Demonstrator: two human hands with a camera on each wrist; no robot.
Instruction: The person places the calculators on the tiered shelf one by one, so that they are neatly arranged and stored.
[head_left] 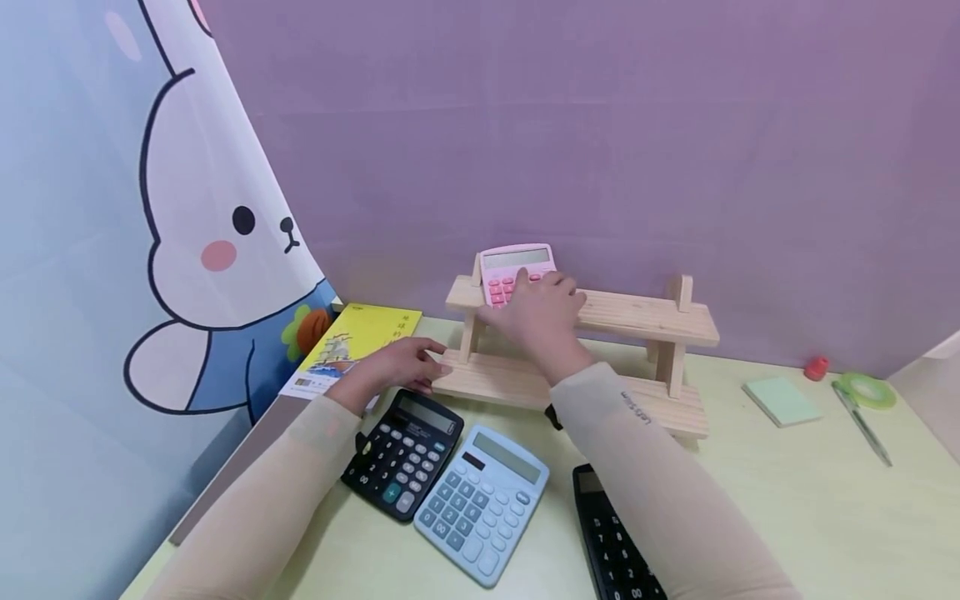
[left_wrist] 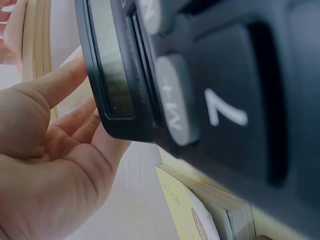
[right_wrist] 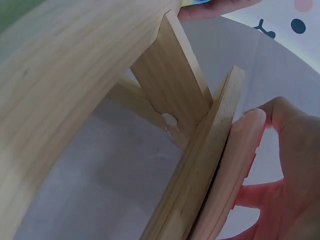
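Pink calculator on the wooden shelf

At centre frame, right hand grips pink calculator on wooden shelf; left hand, fingers spread, touches black calculator.

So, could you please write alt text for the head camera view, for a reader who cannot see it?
A person's right hand holds a pink calculator on the top tier of a small wooden shelf, while the left hand touches its lower board. Black and blue calculators lie on the desk in front.
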